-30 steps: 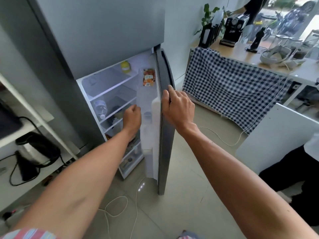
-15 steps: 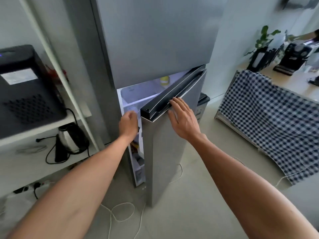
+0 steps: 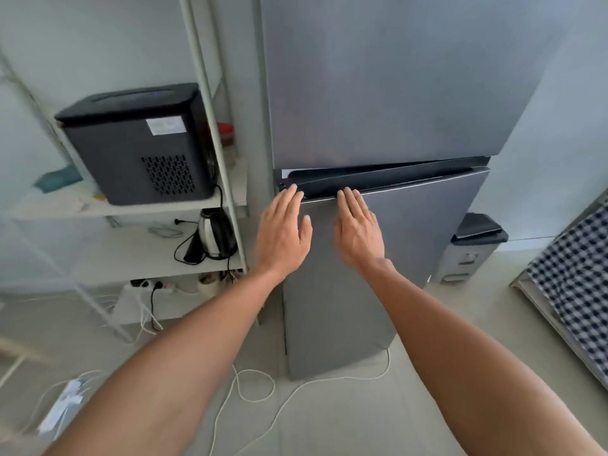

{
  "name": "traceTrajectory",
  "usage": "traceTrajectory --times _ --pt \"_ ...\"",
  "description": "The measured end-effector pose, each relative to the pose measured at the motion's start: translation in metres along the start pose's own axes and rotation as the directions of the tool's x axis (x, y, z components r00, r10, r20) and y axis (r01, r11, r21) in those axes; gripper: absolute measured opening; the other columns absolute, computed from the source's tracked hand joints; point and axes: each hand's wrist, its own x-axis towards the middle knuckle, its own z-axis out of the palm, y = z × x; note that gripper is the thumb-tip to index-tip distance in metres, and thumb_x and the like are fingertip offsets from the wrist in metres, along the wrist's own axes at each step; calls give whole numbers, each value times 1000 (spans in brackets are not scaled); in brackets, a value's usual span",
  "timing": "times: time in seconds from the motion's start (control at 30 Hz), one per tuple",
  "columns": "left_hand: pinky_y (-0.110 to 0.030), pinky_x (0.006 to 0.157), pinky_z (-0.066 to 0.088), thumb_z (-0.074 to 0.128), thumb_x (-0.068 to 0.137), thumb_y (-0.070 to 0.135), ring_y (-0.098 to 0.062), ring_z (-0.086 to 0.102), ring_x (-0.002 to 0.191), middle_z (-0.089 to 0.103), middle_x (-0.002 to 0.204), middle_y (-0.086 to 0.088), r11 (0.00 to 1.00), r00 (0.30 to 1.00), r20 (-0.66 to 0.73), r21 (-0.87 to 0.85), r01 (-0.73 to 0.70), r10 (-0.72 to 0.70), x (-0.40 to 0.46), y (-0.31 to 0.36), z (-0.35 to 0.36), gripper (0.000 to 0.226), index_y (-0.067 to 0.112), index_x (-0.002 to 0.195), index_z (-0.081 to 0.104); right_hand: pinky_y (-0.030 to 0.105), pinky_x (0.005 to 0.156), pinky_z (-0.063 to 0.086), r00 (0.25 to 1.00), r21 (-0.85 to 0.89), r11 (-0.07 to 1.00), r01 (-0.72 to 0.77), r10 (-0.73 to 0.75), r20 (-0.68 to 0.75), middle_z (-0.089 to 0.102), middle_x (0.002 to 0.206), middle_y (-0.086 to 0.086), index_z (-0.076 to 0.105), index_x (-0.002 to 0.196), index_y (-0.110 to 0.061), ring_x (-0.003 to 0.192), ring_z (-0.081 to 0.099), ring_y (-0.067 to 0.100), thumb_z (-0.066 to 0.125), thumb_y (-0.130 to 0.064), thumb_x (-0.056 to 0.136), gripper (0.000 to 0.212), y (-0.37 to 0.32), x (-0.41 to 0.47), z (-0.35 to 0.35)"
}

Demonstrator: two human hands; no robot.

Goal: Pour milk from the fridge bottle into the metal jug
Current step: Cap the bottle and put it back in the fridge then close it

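You're pressing both palms flat on the lower fridge door. Left hand is sitting at 9 o'clock of the right hand, fingers spread and straight on both, gripping nothing. Fingertips are touching the dark top edge of the door.

Neither milk bottle nor metal jug is showing. Can't tell where either is; the bottle is presumably behind that door, if it's in the fridge at all.

Door isn't seated: a thin white gap is showing at its 10 o'clock corner, and the top edge is angling away from the upper door.

Risks from here:
- You're shutting the fridge empty-handed. If the bottle is inside, you're reopening it.
- Left fingertips are lying over the top edge near the gap. Pushing harder risks a pinch between the doors.
- White cable is looping on the floor at 6 o'clock of the fridge, close to where you're standing. Stepping back risks a snag.

Surroundings: pale tiled floor, white walls. White shelf rack at 9 o'clock is carrying a black appliance, with a kettle on the shelf below. A bin is standing at 3 o'clock, checked cloth further right.
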Motion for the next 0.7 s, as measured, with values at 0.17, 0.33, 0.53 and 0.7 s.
traceTrajectory --times 0.17,0.33,0.53,0.7 --pt "-40 125 15 40 106 35 -24 12 155 21 166 -11 979 970 209 190 80 -120 7 6 17 63 4 158 25 42 122 29 994 14 999 41 -42 103 17 172 9 22 164 -5 160 10 24 39 -11 104 63 5 15 -1" --pt "-36 126 2 30 108 39 -21 0 155 8 169 -8 966 935 303 230 118 -186 28 1 20 63 7 161 13 40 125 23 980 -6 998 56 -54 190 5 174 6 10 166 -8 160 1 21 39 -10 102 70 7 34 -3" --pt "-38 126 4 30 108 40 -21 4 155 11 168 -8 971 907 379 215 106 -183 50 -14 19 62 9 161 16 38 126 20 975 -4 1000 14 -13 222 1 174 4 7 166 -10 160 -3 19 38 -8 101 72 0 48 0" --pt "-38 126 8 32 108 39 -21 11 155 18 167 -9 973 923 359 222 64 -142 53 -21 18 61 9 160 22 39 125 25 982 -19 1000 -2 5 189 3 174 5 9 166 -9 160 -1 20 41 -7 100 74 -3 48 7"
